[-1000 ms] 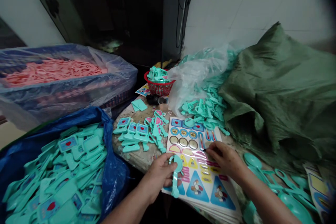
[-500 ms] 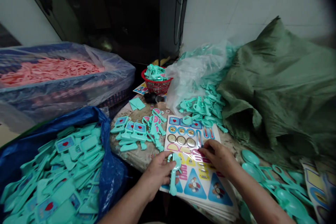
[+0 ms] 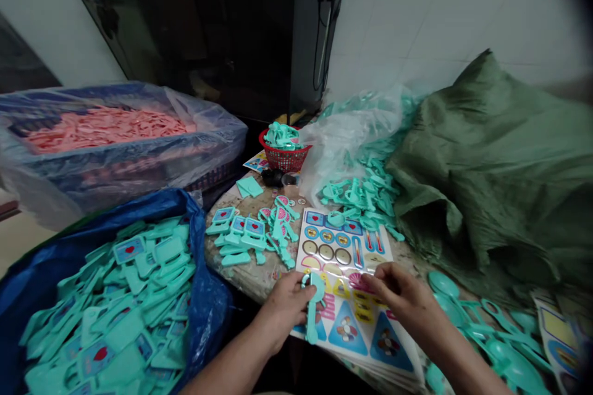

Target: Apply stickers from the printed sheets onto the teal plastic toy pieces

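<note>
Desk [image 3: 250, 274] first, its worn, stained top running from the middle of the view down towards five o'clock. Dull green sacking [image 3: 491, 179] bulks up at three o'clock. Between nine and ten o'clock, a blue crate [image 3: 139, 149] draped in clear plastic holds a heap of pink pieces [image 3: 115, 126]. At eight o'clock gapes a blue bag [image 3: 197, 241] full of turquoise parts [image 3: 134, 296], some bearing red hearts. A clear plastic bag [image 3: 343, 129] lies at one o'clock, more turquoise parts loose just below its mouth. The stack of sticker sheets [image 3: 347, 324] sits at five o'clock, near the desk's edge. A red basket [image 3: 286, 162] of turquoise parts stands close to the centre.

The left hand [image 3: 287, 302], at six o'clock, has its grip closed around a turquoise piece [image 3: 312, 324], which it holds over the left side of the sheets, handle pointing to six. The right hand [image 3: 403, 290], between four and five, has thumb and finger close together at a pink fan sticker [image 3: 359, 282]; I cannot tell whether that grip pinches it.
</note>
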A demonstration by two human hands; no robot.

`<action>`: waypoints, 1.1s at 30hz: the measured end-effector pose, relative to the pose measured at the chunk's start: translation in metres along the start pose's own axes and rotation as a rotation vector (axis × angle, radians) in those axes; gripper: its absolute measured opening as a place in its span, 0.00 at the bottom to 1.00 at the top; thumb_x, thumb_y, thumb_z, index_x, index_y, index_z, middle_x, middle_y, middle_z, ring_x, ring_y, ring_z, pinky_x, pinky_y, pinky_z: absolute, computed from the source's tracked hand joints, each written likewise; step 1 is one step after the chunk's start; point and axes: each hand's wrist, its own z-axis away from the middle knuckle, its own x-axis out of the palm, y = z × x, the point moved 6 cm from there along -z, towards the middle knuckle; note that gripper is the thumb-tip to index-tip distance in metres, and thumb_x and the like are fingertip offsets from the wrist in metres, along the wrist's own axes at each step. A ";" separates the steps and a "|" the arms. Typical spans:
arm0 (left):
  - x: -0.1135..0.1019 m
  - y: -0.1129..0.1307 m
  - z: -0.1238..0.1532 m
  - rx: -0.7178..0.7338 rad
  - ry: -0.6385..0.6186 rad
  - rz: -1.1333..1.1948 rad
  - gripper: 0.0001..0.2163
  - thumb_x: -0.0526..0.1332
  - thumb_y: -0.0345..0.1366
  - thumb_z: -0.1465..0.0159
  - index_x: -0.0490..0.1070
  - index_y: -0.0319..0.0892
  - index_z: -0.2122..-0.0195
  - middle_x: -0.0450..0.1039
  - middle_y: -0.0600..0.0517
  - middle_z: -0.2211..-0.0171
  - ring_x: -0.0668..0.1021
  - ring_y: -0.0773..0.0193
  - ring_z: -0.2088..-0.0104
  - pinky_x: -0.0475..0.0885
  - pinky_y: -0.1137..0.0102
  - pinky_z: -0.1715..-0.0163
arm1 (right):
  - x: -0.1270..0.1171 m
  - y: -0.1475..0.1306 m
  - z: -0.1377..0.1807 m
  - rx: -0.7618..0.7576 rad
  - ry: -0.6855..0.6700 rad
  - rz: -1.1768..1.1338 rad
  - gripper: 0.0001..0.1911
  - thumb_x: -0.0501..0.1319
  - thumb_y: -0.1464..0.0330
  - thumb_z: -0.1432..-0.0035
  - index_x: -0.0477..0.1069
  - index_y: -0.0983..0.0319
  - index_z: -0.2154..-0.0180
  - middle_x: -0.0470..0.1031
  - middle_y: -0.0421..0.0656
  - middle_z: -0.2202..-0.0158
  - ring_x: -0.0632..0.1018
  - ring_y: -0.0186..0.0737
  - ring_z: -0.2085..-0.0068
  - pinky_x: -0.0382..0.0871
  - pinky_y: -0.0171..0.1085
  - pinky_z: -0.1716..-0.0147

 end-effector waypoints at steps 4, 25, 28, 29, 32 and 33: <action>0.004 0.005 0.010 0.102 -0.071 0.105 0.18 0.62 0.42 0.45 0.67 0.40 0.55 0.75 0.48 0.64 0.78 0.62 0.66 0.71 0.67 0.64 | 0.021 -0.012 0.015 0.086 -0.051 -0.288 0.18 0.59 0.52 0.49 0.62 0.59 0.74 0.63 0.35 0.78 0.64 0.34 0.76 0.57 0.32 0.76; 0.003 0.013 0.046 0.403 -0.163 0.244 0.12 0.59 0.36 0.39 0.66 0.41 0.54 0.73 0.47 0.57 0.74 0.59 0.55 0.67 0.64 0.52 | 0.068 -0.060 0.034 0.016 0.057 -0.367 0.18 0.59 0.53 0.48 0.58 0.59 0.72 0.58 0.33 0.77 0.62 0.31 0.75 0.57 0.31 0.76; 0.004 0.013 0.048 0.400 -0.152 0.239 0.12 0.59 0.36 0.39 0.66 0.41 0.54 0.73 0.47 0.57 0.75 0.59 0.55 0.68 0.64 0.53 | 0.068 -0.061 0.034 0.011 0.072 -0.346 0.18 0.59 0.53 0.49 0.58 0.59 0.73 0.57 0.33 0.77 0.62 0.31 0.76 0.57 0.31 0.77; 0.004 0.013 0.048 0.402 -0.153 0.244 0.12 0.59 0.36 0.39 0.66 0.42 0.54 0.73 0.47 0.56 0.74 0.59 0.55 0.68 0.64 0.53 | 0.068 -0.062 0.035 0.010 0.078 -0.333 0.18 0.59 0.53 0.49 0.58 0.59 0.73 0.57 0.33 0.77 0.61 0.31 0.76 0.57 0.31 0.77; 0.004 0.014 0.050 0.412 -0.159 0.254 0.13 0.59 0.36 0.39 0.66 0.43 0.53 0.73 0.47 0.55 0.74 0.59 0.54 0.68 0.64 0.52 | 0.067 -0.063 0.035 0.013 0.093 -0.319 0.18 0.59 0.53 0.50 0.58 0.59 0.72 0.57 0.33 0.78 0.62 0.31 0.76 0.57 0.32 0.78; 0.004 0.014 0.050 0.412 -0.161 0.256 0.13 0.59 0.36 0.39 0.66 0.43 0.53 0.73 0.47 0.55 0.74 0.59 0.54 0.68 0.64 0.52 | 0.067 -0.063 0.035 0.011 0.094 -0.316 0.18 0.59 0.53 0.50 0.58 0.59 0.72 0.58 0.33 0.78 0.62 0.31 0.76 0.57 0.32 0.78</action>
